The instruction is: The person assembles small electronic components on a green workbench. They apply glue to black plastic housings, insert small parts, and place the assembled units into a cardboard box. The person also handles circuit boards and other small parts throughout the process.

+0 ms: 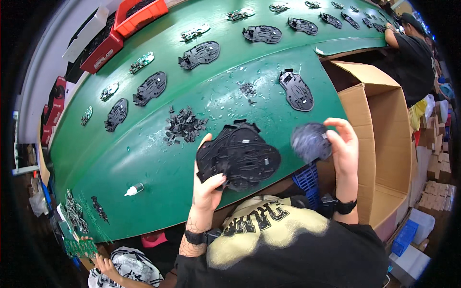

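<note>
My left hand (207,188) is closed on a stack of black plastic computer-mouse base shells (240,156), thumb over the lower edge. The shells are held above the table's near edge, ribbed inner side up. To the right, my right hand (345,149) pinches a dark grey rounded piece (311,142) between thumb and fingers. Motion blurs that piece, so its kind is unclear. Beyond my hands lies a single black mouse base shell (297,91). A heap of small black parts (185,126) sits left of the stack, and a smaller pile (248,89) lies farther back.
Across the green table (158,165) runs a row of black shells (199,54) and circuit boards (194,32). A small white bottle (135,189) lies at left. An open cardboard box (360,144) stands at right. One co-worker holds a green board (80,248); another person (413,57) works far right.
</note>
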Tool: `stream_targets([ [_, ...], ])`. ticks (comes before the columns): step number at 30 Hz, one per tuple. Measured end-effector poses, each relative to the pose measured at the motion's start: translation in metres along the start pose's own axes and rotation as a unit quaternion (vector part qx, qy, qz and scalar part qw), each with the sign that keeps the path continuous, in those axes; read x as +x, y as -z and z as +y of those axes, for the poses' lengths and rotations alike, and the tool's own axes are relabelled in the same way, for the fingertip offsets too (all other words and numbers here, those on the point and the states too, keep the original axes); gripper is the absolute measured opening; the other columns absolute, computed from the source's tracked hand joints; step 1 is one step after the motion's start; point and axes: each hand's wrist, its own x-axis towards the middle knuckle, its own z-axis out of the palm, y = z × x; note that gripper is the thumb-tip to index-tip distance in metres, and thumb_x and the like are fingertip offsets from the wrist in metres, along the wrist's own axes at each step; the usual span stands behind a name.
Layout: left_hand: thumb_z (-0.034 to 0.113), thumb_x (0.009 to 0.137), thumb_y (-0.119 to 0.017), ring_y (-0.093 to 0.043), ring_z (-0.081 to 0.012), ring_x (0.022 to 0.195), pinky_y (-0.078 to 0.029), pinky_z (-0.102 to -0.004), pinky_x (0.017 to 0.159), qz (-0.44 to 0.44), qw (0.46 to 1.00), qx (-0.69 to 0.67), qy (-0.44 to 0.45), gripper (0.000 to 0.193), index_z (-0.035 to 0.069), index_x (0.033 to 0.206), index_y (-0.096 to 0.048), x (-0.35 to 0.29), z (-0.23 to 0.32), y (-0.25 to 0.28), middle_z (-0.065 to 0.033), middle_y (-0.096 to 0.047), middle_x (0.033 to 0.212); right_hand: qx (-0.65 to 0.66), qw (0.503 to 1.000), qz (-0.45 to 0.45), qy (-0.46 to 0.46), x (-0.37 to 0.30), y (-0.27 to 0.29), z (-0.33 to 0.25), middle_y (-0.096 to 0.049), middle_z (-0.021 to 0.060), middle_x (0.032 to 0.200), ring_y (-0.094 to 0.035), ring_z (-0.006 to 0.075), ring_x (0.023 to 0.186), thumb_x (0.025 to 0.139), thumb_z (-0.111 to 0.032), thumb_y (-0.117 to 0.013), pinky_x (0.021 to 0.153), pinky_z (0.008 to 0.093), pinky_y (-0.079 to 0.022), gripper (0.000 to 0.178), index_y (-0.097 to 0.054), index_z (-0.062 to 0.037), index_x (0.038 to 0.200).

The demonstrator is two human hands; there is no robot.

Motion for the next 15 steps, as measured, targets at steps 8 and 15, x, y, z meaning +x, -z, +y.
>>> stream_targets([
  [8,0.009,0.062,-0.07,-0.053,-0.0309,0.126,-0.042,-0.0434,0.11,0.026,1.0,-0.005,-0.008,0.099,0.003,0.152,-0.027,-0.015,0.005,0.011,-0.0177,-0.052,0.137,-0.215,0.913,0.273,0.215,-0.001,0.061,0.086,-0.055,0.0074,0.118,-0.059,0.0131,0.104,0.095,0.005,-0.055,0.094,0.0278,-0.049,0.017,-0.065,0.0033,0.107],
  [15,0.01,0.063,-0.07,-0.053,-0.0332,0.127,-0.043,-0.0453,0.109,0.023,1.0,-0.005,-0.02,0.1,0.001,0.152,-0.026,-0.024,0.01,0.014,-0.019,-0.051,0.138,-0.374,0.828,0.336,0.251,0.035,0.037,0.082,-0.054,0.0115,0.107,-0.055,0.0248,0.103,0.091,0.001,-0.059,0.089,0.0353,-0.048,0.018,-0.071,-0.0023,0.105],
])
